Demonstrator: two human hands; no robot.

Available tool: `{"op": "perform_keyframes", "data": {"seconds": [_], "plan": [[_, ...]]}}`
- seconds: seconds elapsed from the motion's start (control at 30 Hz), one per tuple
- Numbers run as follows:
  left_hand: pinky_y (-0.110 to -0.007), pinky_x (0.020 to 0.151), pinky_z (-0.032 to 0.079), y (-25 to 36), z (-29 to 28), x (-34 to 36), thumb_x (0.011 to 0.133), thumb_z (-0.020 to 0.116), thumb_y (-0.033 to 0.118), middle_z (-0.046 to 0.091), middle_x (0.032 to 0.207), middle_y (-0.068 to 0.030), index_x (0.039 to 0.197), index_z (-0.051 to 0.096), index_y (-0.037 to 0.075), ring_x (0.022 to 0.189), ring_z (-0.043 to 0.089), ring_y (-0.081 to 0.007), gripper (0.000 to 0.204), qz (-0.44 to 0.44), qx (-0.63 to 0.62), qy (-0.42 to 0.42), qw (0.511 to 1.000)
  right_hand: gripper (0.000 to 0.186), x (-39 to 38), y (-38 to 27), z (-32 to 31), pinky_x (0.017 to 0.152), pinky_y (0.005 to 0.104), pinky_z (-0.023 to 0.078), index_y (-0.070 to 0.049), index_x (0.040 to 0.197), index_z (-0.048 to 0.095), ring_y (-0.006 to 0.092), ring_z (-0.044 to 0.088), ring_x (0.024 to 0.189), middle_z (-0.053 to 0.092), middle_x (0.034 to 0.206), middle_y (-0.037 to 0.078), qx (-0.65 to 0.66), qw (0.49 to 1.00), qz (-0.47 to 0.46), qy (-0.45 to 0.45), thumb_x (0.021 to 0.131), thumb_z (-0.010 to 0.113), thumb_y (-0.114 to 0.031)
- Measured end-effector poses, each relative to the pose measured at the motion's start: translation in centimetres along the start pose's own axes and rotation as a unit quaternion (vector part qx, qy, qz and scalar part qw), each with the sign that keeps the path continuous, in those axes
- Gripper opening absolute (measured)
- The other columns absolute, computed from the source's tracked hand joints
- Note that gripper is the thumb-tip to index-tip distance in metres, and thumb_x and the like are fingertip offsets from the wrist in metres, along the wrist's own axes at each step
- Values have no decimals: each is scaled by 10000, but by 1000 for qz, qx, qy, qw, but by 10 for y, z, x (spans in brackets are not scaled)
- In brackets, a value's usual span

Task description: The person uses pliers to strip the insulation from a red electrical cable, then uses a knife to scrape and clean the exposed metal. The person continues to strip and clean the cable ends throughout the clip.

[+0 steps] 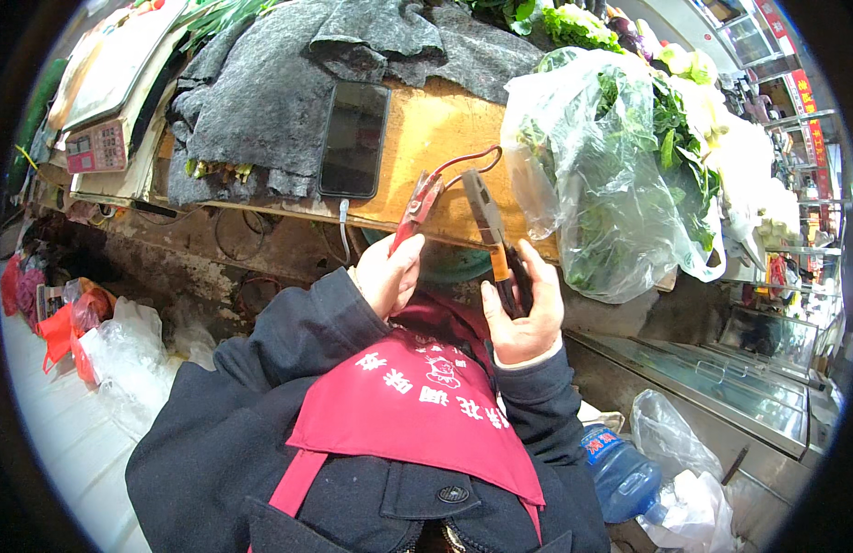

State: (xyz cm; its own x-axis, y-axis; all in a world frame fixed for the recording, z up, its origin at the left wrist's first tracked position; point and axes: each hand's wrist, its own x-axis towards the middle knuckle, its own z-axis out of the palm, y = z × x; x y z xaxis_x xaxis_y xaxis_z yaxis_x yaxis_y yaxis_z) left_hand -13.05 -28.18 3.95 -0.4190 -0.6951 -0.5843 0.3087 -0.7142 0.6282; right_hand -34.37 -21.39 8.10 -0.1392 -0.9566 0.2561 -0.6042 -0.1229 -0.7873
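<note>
We grip the red-handled metal clamp in left hand, black-and-orange clamp in right hand, fingers closed; next, we'd judge, squeeze both open near wooden bench.

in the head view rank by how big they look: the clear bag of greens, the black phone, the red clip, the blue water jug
1. clear bag of greens
2. blue water jug
3. black phone
4. red clip
The jug and the phone look close; the jug is partly hidden, so that order is unsure.

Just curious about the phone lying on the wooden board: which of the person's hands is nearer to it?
Left. The left hand, gripping a red clamp, is just below the phone; the right hand is farther right.
</note>
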Motion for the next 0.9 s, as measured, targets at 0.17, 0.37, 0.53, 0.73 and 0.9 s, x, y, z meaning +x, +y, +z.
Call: {"op": "perform_keyframes", "data": {"seconds": [0.17,0.37,0.53,0.73,0.9], "plan": [[-255,379,311,-1,0,0,1039,594,214,431,646,39,996,481,112,431,359,-72,158,25,18,-16,999,745,0,0,0,663,363,560,-63,1389,634,275,655,784,639,1017,140,-87,980,-176,44,677,835,15],[-258,380,294,2,-5,-2,1012,605,172,410,635,38,1045,509,95,440,351,-77,128,4,-42,-27,999,751,-8,8,3,690,386,576,-109,1382,663,295,670,774,629,990,121,-162,980,-110,-20,660,811,32],[-273,368,265,5,-4,-2,1015,606,175,388,591,35,1051,503,115,394,327,-94,125,-17,-56,-47,997,736,-12,2,6,653,299,504,5,1384,607,197,566,724,616,1023,106,-91,970,-201,103,679,783,116],[-265,366,267,-1,0,1,1029,589,156,380,600,45,1054,518,106,409,320,-79,91,14,-4,49,999,704,-4,-4,12,633,315,501,-42,1383,643,214,587,700,611,952,98,-139,988,-74,0,702,776,79],[-242,380,300,-7,2,3,1021,603,159,421,631,45,1046,516,81,429,344,-63,120,101,51,38,993,797,-7,-9,2,588,265,461,-10,1425,592,146,511,674,599,1009,100,-82,986,-96,108,669,823,92]]}}
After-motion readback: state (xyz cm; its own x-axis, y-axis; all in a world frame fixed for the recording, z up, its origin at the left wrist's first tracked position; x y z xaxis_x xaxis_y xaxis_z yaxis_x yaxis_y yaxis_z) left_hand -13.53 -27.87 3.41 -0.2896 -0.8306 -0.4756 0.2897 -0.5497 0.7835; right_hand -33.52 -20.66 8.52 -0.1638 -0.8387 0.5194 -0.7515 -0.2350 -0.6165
